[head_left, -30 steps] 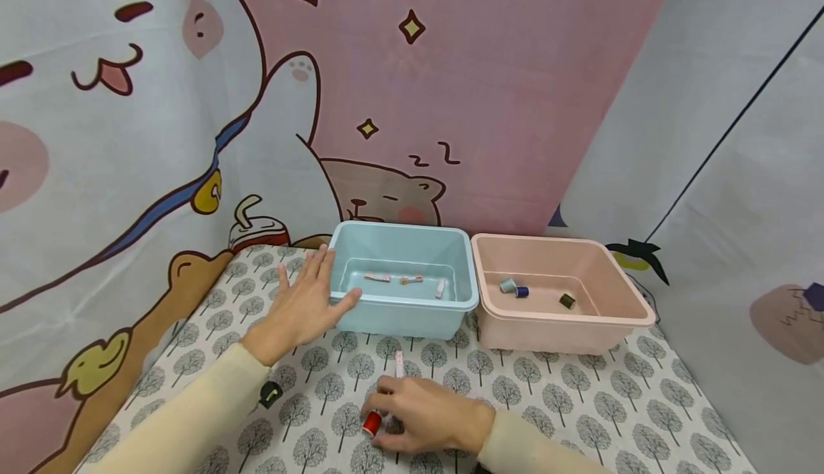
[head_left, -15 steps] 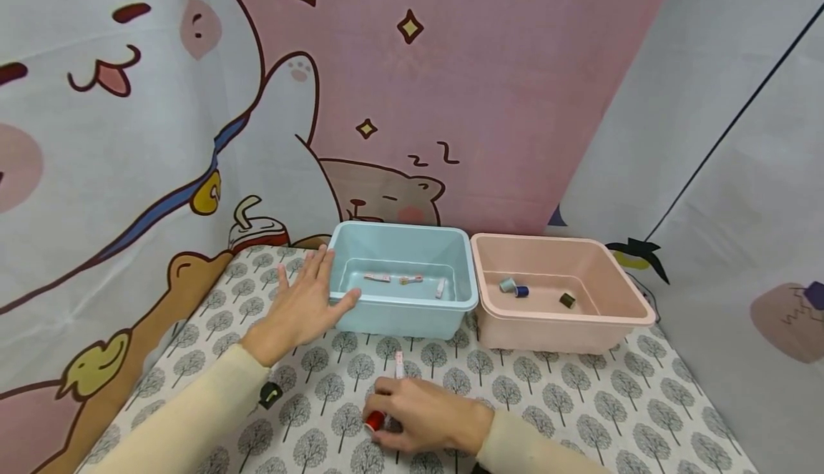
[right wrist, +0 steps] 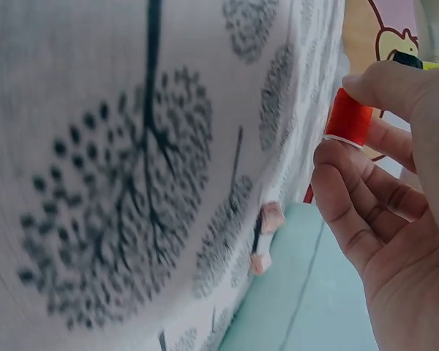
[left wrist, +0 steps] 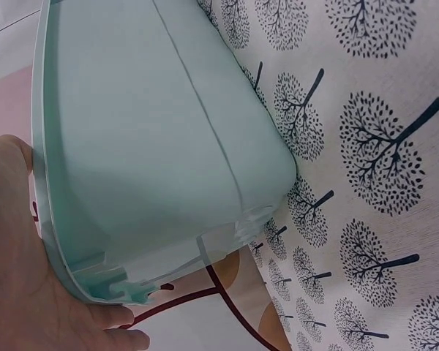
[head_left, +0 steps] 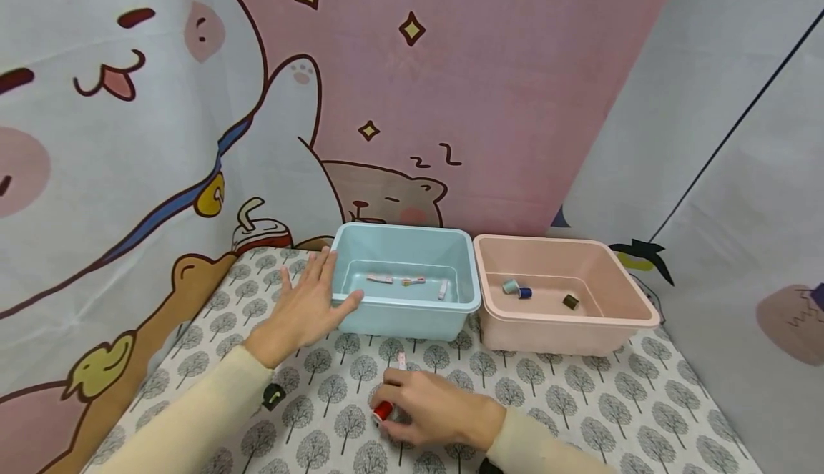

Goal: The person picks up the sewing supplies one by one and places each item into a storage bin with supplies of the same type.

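Observation:
My right hand [head_left: 444, 411] pinches a red thread spool [head_left: 383, 410] between thumb and fingertips, low over the tree-print cloth. The right wrist view shows the spool [right wrist: 349, 118] with its pale end rim. Just beyond that hand lies a small pink-and-white clip [head_left: 402, 361], partly covered by it. My left hand [head_left: 302, 313] rests with straight, spread fingers against the left side of a light blue bin [head_left: 405, 320], the thumb over its front rim. Three small pinkish clips lie inside the blue bin, among them a whitish one [head_left: 443, 289].
A peach bin [head_left: 547, 334] stands beside the blue one, holding a pale blue spool [head_left: 510, 286], a dark blue spool [head_left: 524, 293] and a dark olive spool [head_left: 570, 302]. A small black object [head_left: 273, 395] lies near my left sleeve. Printed curtains stand behind.
The red spool has risen slightly and tilted in my right fingers, which have moved a little up and right. My left hand keeps its place on the blue bin.

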{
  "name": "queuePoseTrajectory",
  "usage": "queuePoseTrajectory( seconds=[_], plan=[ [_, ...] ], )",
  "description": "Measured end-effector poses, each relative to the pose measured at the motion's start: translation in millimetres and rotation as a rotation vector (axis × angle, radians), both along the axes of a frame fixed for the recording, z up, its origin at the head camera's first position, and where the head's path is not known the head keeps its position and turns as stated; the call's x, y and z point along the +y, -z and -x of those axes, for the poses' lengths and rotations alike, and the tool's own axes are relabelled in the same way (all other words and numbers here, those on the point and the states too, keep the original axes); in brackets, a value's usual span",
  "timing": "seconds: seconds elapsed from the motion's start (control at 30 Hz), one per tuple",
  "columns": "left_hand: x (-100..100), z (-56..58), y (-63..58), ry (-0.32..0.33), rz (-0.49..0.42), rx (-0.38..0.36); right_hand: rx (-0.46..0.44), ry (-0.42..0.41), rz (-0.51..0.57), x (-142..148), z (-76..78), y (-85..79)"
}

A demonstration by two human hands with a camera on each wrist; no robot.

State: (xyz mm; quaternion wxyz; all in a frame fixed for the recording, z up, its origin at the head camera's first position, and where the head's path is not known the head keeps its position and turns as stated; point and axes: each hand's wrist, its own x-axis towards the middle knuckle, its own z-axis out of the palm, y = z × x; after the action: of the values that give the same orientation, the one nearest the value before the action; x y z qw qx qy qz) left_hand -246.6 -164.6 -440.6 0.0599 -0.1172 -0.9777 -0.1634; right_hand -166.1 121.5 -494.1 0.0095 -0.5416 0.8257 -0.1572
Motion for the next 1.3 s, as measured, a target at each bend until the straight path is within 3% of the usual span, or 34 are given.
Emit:
queuePoseTrajectory(
  seconds=[0.6, 1.3],
  plan=[
    [3, -0.2, -1.9, -0.003, 0.009, 0.004, -0.057, 0.061, 0.087, 23, 8.7, -27.7],
    [2, -1.0, -1.4, -0.004, 0.016, -0.003, 0.173, 0.096, 0.222, 60, 26.4, -57.7]
  ],
)
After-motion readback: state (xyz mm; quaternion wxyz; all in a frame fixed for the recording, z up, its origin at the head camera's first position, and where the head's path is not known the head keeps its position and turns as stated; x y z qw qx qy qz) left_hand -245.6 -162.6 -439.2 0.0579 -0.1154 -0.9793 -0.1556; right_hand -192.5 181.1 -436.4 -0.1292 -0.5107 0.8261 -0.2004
